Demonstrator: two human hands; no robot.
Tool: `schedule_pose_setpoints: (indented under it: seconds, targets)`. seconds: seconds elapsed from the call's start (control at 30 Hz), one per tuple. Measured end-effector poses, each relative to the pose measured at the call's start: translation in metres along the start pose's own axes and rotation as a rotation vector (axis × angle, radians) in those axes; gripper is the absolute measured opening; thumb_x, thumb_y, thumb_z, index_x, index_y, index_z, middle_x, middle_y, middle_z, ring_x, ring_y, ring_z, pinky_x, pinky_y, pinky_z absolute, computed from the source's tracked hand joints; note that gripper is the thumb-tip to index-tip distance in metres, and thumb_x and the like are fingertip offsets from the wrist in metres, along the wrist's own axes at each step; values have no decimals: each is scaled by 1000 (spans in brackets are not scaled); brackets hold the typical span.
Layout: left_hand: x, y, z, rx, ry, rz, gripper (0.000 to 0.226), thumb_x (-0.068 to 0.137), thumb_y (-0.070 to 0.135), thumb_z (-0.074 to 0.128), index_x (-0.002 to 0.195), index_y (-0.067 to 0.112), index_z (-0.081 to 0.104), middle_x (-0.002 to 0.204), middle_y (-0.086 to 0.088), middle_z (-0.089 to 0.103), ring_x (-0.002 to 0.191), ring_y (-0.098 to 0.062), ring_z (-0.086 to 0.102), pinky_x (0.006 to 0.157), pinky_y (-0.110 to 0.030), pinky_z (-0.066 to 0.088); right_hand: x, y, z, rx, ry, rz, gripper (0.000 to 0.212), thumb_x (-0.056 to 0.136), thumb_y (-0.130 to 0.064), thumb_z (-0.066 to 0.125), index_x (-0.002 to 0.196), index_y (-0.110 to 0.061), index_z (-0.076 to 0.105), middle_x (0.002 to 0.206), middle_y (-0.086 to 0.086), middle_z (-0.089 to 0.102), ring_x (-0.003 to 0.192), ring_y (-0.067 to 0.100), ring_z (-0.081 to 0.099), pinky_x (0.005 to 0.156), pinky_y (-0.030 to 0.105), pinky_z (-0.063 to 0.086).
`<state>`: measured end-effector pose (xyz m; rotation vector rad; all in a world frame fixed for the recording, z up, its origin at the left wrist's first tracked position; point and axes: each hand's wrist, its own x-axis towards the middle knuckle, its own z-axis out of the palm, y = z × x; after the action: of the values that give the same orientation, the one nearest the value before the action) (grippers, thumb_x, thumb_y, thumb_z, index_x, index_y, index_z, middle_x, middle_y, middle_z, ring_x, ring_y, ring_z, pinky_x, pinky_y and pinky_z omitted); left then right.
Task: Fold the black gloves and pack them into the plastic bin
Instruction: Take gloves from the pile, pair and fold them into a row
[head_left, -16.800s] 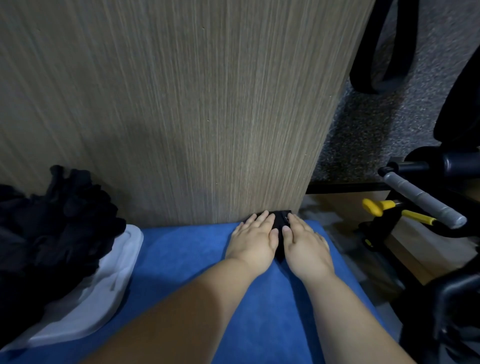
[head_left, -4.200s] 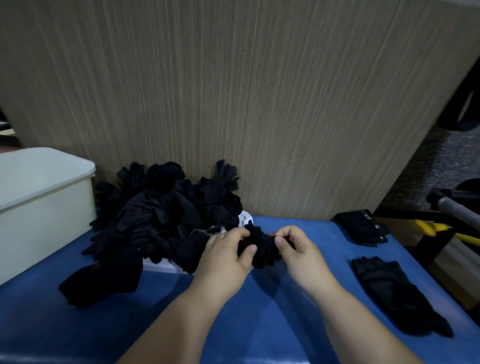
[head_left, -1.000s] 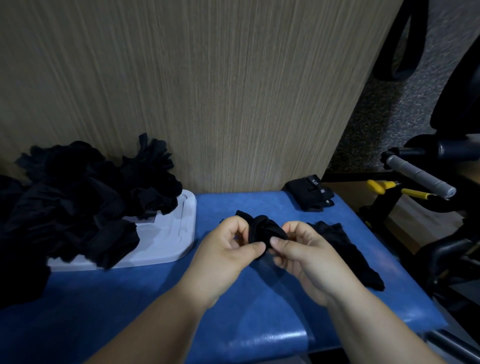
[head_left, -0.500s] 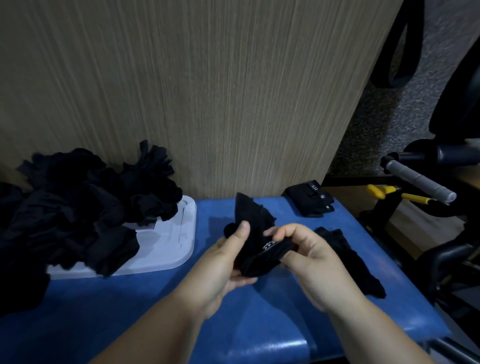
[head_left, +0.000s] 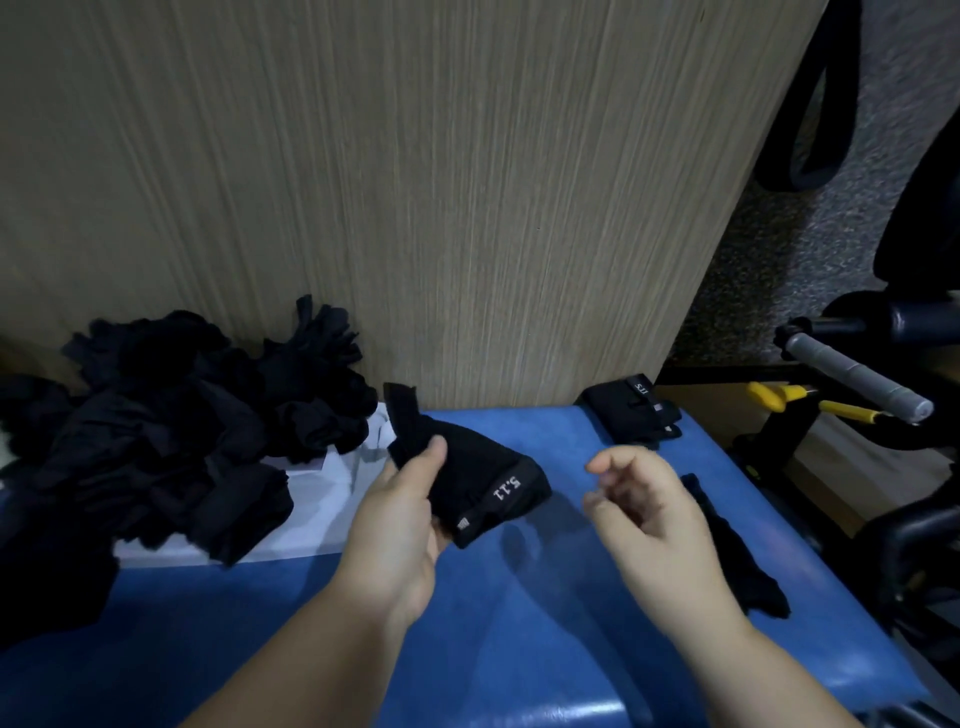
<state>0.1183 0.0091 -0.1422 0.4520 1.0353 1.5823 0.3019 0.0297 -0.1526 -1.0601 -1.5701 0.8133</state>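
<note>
The left hand (head_left: 405, 525) grips a black fabric glove (head_left: 467, 467) with white "5.11" lettering on its cuff. The thumb lies across the top and the fingers are tucked underneath. The glove is held just above the blue padded surface (head_left: 519, 634), with the cuff end turned toward the right hand (head_left: 644, 499) and a narrow strip of fabric sticking up toward the upright wood-grain panel (head_left: 415, 182) behind.

The right hand hangs apart from the glove. Its fingers are loosely curled with nothing in them, and its outline is a little blurred.

Just right of that hand, a second black glove (head_left: 753, 582) lies flat along the surface. Farther back, at the corner by the panel, sits a small folded black glove bundle (head_left: 628, 415).

To the left, a loose heap of black gloves (head_left: 171, 431) is piled on a flat white plastic lid (head_left: 322, 509) and spills off its left side.

Off the right edge of the surface there is a grey textured bar grip (head_left: 857, 376) with yellow-handled parts (head_left: 779, 397) beside it.
</note>
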Motion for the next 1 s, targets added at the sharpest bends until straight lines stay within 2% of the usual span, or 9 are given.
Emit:
schedule_pose_setpoints:
  seconds: [0.13,0.23,0.4,0.6,0.67,0.77,0.83,0.93,1.0]
  targets:
    - [-3,-9,4,47,-74,-73,33,98,28,51,123,9,59,110,-11,72,104,-26,68,101,-51,46,-4,-1,9,210,-233,227,44,80,-5,73,111,-30,56,114,-6,64,97,10,64,82,25,52]
    - [-4,-12,4,40,-104,-131,36,98,31,50,124,8,57,110,-14,71,104,-30,68,101,-54,46,-6,-2,14,228,-262,251,45,82,-3,72,113,-30,54,99,0,69,76,15,63,77,30,51]
    - [-5,-9,6,9,-113,-178,36,100,31,45,121,5,58,106,-14,72,100,-30,69,99,-52,48,-4,-2,13,231,-245,255,39,80,-4,70,97,-38,60,84,18,67,68,20,56,74,41,45]
    - [-5,-12,7,-36,-69,-201,35,100,32,45,119,6,59,105,-14,72,102,-30,69,101,-53,46,-5,2,12,14,-220,187,44,82,-3,69,94,-44,59,73,-4,57,66,11,51,65,24,45]
    - [-5,-11,6,-34,-49,-183,33,100,32,46,116,7,61,104,-13,73,101,-29,69,100,-52,47,-6,3,10,-137,-181,102,46,80,-7,70,98,-47,56,81,-12,55,77,3,54,70,17,43]
    - [-7,-9,7,-4,-67,-175,34,100,33,46,116,7,61,103,-13,73,99,-28,70,98,-50,49,-8,1,8,-286,-152,-125,41,77,-22,67,105,-49,54,106,-21,49,109,1,48,88,13,38]
    - [-9,-9,8,17,-91,-187,37,99,34,46,116,5,61,102,-14,73,95,-26,71,91,-44,52,-8,-1,7,-383,-198,-271,34,74,-37,65,108,-44,59,109,-24,49,114,3,45,94,10,31]
    - [-11,-13,11,12,-124,-219,38,99,36,47,116,4,61,100,-14,73,91,-25,72,86,-40,54,-12,-1,12,-516,-348,-236,56,66,-66,63,116,-39,59,113,-26,48,114,-2,43,98,13,31]
    - [-12,-15,12,-19,-135,-228,38,97,35,49,117,5,61,102,-13,72,93,-26,71,83,-38,56,-14,2,15,-547,-362,-137,60,65,-70,62,117,-39,56,112,-26,49,110,-4,46,96,18,38]
